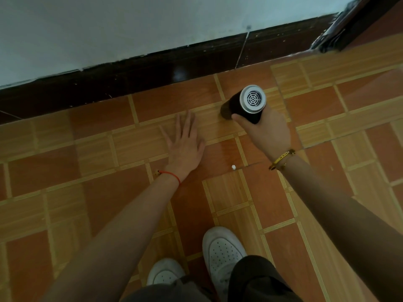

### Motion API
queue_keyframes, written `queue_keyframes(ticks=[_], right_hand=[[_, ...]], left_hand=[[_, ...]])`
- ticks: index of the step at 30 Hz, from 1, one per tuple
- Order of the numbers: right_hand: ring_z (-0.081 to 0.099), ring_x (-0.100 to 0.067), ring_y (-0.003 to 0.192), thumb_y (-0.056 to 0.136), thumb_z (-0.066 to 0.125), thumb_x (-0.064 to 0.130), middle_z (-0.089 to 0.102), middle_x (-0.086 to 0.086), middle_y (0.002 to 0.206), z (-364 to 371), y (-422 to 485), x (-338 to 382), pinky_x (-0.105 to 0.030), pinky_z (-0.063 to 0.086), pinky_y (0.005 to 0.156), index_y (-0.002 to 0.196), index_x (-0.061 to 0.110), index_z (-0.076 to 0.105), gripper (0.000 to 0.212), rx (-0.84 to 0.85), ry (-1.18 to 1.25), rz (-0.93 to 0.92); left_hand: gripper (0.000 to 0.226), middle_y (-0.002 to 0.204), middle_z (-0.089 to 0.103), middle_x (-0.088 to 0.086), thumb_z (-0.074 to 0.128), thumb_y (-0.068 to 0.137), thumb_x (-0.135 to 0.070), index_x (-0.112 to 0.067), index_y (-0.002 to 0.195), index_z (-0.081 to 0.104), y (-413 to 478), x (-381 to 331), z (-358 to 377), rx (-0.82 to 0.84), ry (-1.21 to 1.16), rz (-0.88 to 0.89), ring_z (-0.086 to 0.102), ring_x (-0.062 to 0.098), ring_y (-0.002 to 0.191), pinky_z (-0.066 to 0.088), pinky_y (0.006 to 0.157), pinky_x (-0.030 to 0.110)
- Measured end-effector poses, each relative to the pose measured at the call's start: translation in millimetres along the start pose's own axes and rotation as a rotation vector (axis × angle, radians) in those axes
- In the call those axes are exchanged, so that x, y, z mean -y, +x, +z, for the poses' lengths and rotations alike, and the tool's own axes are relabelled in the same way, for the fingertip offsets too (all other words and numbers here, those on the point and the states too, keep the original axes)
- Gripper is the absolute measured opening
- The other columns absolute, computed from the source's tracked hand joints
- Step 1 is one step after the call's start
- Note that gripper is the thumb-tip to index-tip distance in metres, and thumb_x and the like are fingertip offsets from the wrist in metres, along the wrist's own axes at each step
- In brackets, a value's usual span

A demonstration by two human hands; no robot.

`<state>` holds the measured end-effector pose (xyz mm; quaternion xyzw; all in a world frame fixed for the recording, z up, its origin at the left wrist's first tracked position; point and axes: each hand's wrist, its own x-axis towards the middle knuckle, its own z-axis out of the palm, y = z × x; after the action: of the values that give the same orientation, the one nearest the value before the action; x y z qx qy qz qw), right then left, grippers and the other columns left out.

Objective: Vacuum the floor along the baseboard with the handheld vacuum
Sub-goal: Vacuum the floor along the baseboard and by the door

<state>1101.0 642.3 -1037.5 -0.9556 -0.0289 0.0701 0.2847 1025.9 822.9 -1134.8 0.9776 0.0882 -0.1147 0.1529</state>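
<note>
Handheld vacuum [246, 105] is gripped around its black body by right hand [267, 136], nozzle angled down onto tiled floor [87, 171] near dark baseboard [130, 77], presumably to draw in dust; left hand [185, 147] is spread flat, empty, seemingly bracing.

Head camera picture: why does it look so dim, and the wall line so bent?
In the head view the light is low and bluish, dulling the orange tiled floor; the wide lens bows the dark glossy baseboard, which shows a small glare patch; the far right corner smears; the black handheld vacuum with grey vent cap stays fairly sharp.
</note>
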Motion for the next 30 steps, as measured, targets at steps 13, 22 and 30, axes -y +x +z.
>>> queue_keyframes(ticks=[13,22,30], right_hand=[[0.069,-0.024,0.086,0.072,0.064,0.066,0.071,0.000,0.100,-10.5,18.9,-6.1,-0.040,0.058,0.072,0.118,0.021,0.057,0.065,0.041,0.021,0.015],[0.067,-0.023,0.064,0.078,0.070,0.054,0.068,-0.003,0.083,-21.2,5.0,-11.3,-0.042,0.060,0.068,0.119,0.020,0.053,0.056,0.101,0.098,0.034],[0.059,-0.005,0.046,0.081,0.070,0.051,0.061,0.009,0.061,-31.6,-20.3,-19.2,-0.016,0.046,0.048,0.095,0.023,0.056,0.035,0.263,0.041,-0.004]], left_hand=[[0.068,0.166,-0.013,-0.003,0.018,0.102,-0.053,-0.023,0.158,-0.007,-0.5,5.3,7.6,-0.011,0.047,0.004,-0.014,0.026,0.153,-0.010,0.112,0.072],[0.069,0.168,-0.002,0.002,0.023,0.101,-0.050,-0.018,0.159,0.001,-14.3,4.8,2.3,-0.026,0.096,0.043,-0.008,0.028,0.153,-0.007,0.113,0.072],[0.065,0.167,-0.004,0.001,0.025,0.104,-0.046,-0.018,0.159,0.003,-33.2,-1.1,-2.7,-0.039,0.064,0.106,-0.012,0.025,0.153,-0.006,0.116,0.068]])
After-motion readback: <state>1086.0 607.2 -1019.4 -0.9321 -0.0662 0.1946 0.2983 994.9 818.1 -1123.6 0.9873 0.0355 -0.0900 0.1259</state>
